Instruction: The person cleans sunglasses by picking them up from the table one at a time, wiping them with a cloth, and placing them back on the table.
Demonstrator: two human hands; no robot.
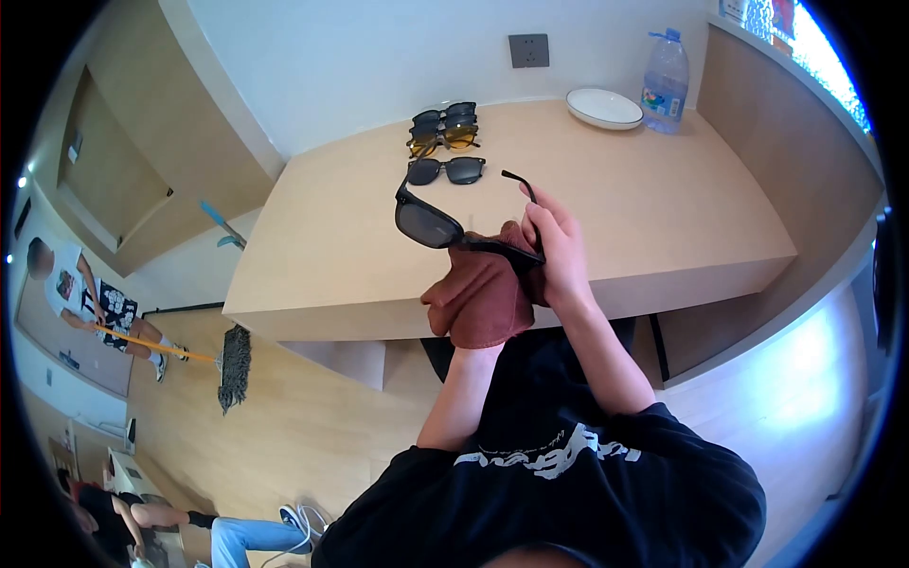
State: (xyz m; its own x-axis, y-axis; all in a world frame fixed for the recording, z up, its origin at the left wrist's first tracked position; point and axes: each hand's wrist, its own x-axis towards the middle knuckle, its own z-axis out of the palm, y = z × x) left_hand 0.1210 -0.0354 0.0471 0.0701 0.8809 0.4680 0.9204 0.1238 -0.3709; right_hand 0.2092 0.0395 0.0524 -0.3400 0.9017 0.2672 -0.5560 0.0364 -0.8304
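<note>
A pair of black sunglasses [428,223] with dark lenses is held above the table's front edge, its temples unfolded. My right hand [559,241] is closed around one temple and the frame's end on the right. A reddish-brown cloth [488,303] drapes over my left hand [476,358] and wraps the right-hand lens, hiding that lens and my left fingers. Beyond them on the table, dark sunglasses [446,171] lie nearest. Behind these sit yellow-tinted glasses [443,141] and more dark sunglasses [445,115], closely lined up.
The wooden table [350,237] meets a wall with a socket [529,51]. A white plate [604,109] and a water bottle [666,80] stand at the back right, beside a wooden partition [786,104]. On the left, a person [90,293] holds a mop [235,369]; others sit at lower left.
</note>
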